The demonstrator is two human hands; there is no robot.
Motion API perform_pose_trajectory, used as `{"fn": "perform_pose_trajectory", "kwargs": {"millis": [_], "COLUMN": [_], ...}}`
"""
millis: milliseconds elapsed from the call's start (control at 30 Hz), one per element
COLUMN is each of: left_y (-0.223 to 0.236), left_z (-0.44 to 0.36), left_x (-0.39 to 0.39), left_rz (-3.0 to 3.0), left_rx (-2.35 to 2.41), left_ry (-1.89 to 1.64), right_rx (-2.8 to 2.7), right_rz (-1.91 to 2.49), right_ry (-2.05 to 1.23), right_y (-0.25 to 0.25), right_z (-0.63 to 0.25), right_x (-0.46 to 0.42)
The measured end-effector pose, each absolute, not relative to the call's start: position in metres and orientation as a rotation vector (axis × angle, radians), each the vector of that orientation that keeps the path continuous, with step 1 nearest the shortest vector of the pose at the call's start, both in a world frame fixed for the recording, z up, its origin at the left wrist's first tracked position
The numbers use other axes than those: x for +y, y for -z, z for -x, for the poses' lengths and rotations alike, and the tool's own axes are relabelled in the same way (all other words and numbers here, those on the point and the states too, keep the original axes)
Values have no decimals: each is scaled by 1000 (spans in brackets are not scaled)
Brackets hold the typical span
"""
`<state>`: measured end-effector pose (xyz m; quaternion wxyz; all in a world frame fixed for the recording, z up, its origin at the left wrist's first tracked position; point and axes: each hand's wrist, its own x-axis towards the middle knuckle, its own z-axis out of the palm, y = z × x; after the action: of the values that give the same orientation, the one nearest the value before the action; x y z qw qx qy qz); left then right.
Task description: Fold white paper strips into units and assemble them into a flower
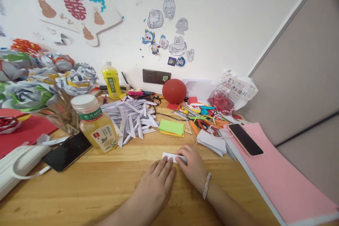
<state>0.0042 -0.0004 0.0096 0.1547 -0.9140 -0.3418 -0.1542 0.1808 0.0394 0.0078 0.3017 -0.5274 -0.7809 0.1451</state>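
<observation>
A small folded white paper strip (167, 155) lies on the wooden table in front of me. My left hand (155, 183) rests palm down with its fingers stretched out, the fingertips pressing on the strip's near edge. Curled around the strip's right end is my right hand (192, 166), its thumb on top and its fingers behind the paper. A bracelet (207, 185) circles my right wrist. Beyond the hands sit a stack of green paper slips (171, 126) and, to the right, a stack of white paper slips (212, 142). A big heap of folded white strips (132, 117) lies further left.
A tea bottle (98, 127), a yellow drink bottle (111, 81) and a black phone (67, 152) stand or lie left, near paper flowers (29, 95). A red balloon (174, 91) is at the back. Right, another phone (245, 139) rests on pink paper (280, 176).
</observation>
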Motion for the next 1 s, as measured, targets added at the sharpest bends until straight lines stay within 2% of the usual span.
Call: {"fn": "perform_pose_trajectory", "kwargs": {"millis": [1000], "left_y": [-13], "left_z": [-2], "left_x": [3], "left_rz": [2734], "left_rx": [-992], "left_ry": [416], "right_rx": [-2101], "right_rz": [1508], "right_ry": [-223], "right_y": [-10], "right_z": [-175], "right_x": [38]}}
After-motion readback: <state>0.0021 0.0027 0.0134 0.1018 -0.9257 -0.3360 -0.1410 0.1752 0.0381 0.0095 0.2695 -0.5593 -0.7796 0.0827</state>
